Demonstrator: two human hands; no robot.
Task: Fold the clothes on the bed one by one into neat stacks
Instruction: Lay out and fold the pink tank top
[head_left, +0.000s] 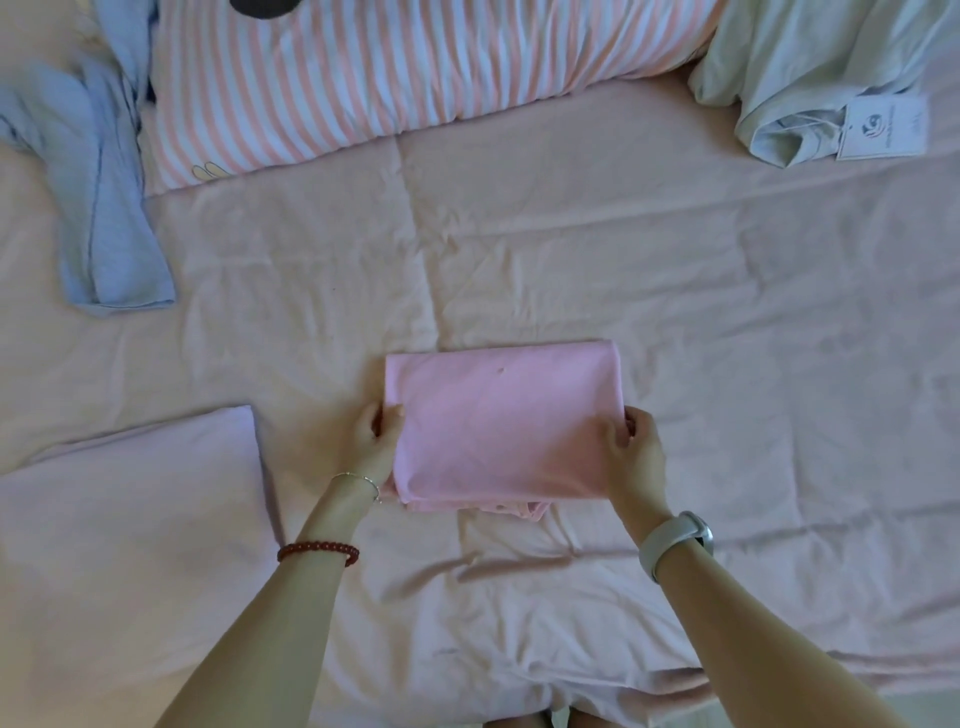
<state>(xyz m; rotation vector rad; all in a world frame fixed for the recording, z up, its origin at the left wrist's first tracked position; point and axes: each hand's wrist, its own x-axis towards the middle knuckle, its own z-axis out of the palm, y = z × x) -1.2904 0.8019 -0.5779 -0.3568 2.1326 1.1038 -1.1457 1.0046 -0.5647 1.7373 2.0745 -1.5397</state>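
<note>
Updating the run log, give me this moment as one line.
step: folding | item: folded pink cloth garment | left hand: grips its left edge | right hand: grips its right edge | unfolded: blue garment, pale green garment

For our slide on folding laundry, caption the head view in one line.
Left hand and right hand grip a folded pink garment on the bed sheet.

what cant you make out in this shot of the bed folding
All in the head view:
- Printing on the white tag of the pale green garment: too small to read.
- Dark shape above the striped pillow: cut off by the top edge.
- Fingertips of the left hand and right hand: tucked under the folded pink garment.
- Blue garment: crumpled, type unclear.
</note>
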